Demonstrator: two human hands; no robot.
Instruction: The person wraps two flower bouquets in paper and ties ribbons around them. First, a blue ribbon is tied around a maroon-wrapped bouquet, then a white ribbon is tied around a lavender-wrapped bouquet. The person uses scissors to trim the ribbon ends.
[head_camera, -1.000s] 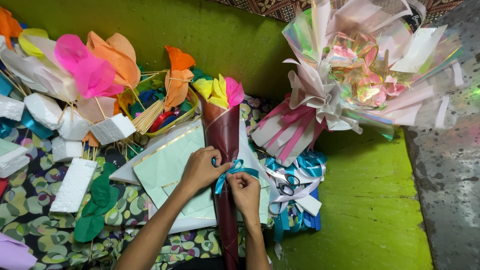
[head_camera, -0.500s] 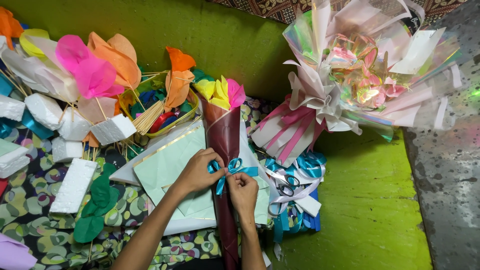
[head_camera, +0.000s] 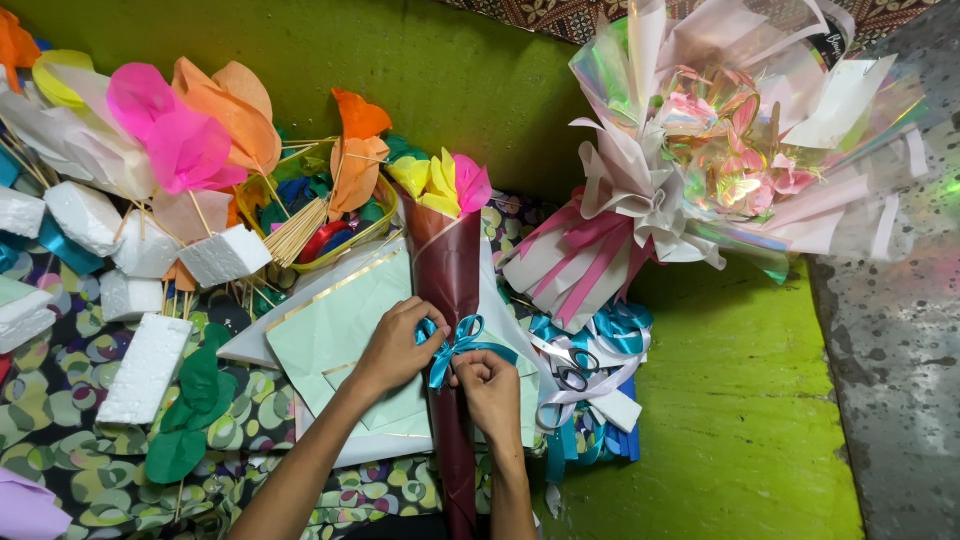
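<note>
A small bouquet (head_camera: 447, 262) wrapped in dark maroon paper lies on pale green sheets (head_camera: 352, 310), with yellow and pink paper flowers at its top. A blue ribbon bow (head_camera: 462, 340) sits around its stem. My left hand (head_camera: 395, 345) pinches the bow's left loop. My right hand (head_camera: 487, 385) grips the ribbon and stem just below the bow.
A big pink iridescent bouquet (head_camera: 720, 150) lies at the upper right. Scissors (head_camera: 570, 375) rest on blue and white ribbons (head_camera: 600, 400) beside my right hand. White foam blocks (head_camera: 145, 365), paper flowers on sticks (head_camera: 170, 140) and a basket (head_camera: 335, 235) crowd the left.
Both hands have kept working the blue ribbon; its loops now stand out more as a bow. The bouquet has stayed in place.
</note>
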